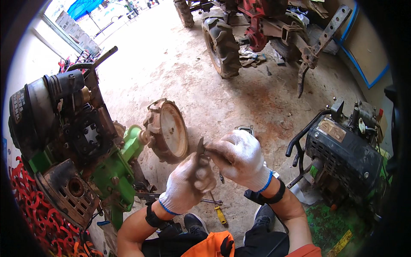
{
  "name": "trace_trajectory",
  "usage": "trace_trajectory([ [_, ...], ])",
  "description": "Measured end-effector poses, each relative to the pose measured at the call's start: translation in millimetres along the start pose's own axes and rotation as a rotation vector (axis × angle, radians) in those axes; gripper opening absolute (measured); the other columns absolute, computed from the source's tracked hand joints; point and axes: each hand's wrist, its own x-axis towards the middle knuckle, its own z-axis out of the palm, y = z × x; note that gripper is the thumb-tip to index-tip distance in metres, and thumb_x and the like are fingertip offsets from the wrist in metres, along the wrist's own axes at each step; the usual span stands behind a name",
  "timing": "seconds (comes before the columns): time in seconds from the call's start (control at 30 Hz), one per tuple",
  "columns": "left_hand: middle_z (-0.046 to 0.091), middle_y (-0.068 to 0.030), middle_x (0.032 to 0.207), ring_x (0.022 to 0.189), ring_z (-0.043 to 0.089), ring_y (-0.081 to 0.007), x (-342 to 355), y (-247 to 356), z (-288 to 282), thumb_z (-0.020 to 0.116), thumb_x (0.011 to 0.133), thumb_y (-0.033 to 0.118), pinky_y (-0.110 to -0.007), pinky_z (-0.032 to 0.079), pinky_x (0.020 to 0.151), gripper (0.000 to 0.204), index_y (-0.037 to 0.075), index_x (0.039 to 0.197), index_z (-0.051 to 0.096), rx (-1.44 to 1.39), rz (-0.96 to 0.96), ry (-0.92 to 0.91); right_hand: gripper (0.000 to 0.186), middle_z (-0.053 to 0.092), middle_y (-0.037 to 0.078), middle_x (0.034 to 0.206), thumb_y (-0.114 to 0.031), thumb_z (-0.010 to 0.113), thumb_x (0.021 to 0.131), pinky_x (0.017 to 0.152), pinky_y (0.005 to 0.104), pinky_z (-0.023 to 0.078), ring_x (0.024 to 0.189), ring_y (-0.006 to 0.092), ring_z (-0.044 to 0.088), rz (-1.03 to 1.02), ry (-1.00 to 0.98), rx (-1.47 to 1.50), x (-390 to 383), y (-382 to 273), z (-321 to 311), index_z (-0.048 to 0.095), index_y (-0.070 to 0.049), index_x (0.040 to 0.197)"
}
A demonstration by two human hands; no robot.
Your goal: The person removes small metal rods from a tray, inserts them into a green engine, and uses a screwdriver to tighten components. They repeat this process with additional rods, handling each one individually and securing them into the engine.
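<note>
Both my hands wear white knit gloves with blue cuffs, the fingertips stained brown. My left hand (188,184) is closed around a small dark, pointed metal piece (201,147), which sticks up past the thumb. Close beside that tip, my right hand (240,159) has its thumb and fingers pinched together; whatever lies between them is hidden. On the floor below the hands are a screwdriver with a yellow handle (220,215) and a wrench (212,201).
A green machine with an exposed engine (92,132) and a lugged wheel (169,130) stands left. Red curved blades (30,201) are heaped beside it. Another black-covered engine (342,147) is at right. Farther off stand a red tractor (257,25) and its muddy tyre (222,47).
</note>
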Motion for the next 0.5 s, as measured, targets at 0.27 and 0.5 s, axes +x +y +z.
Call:
trace_trajectory([
  [0.27,0.045,0.0055,0.073,0.058,0.041,-0.0093,-1.9,10.1,-5.4,0.05,0.12,0.038,-0.03,0.036,0.06,0.031,0.015,0.105,0.065,-0.033,0.026,-0.039,0.019,0.071,0.013,0.087,-0.01,0.077,0.087,0.07,0.0448,0.058,0.075,0.0345,0.07,0.109,0.083,0.125,-2.8,17.2,-8.0,0.07,-0.007,0.105],
  [0.5,0.046,0.0052,0.073,0.058,0.041,-0.0092,2.5,12.7,-14.9,0.051,0.12,0.036,-0.03,0.037,0.061,0.031,0.013,0.105,0.065,-0.047,0.052,-0.025,0.024,0.078,0.017,0.097,-0.006,0.078,0.092,0.078,0.0471,0.059,0.091,0.0368,0.076,0.351,0.028,-0.143,-22.2,36.9,-6.7,0.078,-0.006,0.116],
])
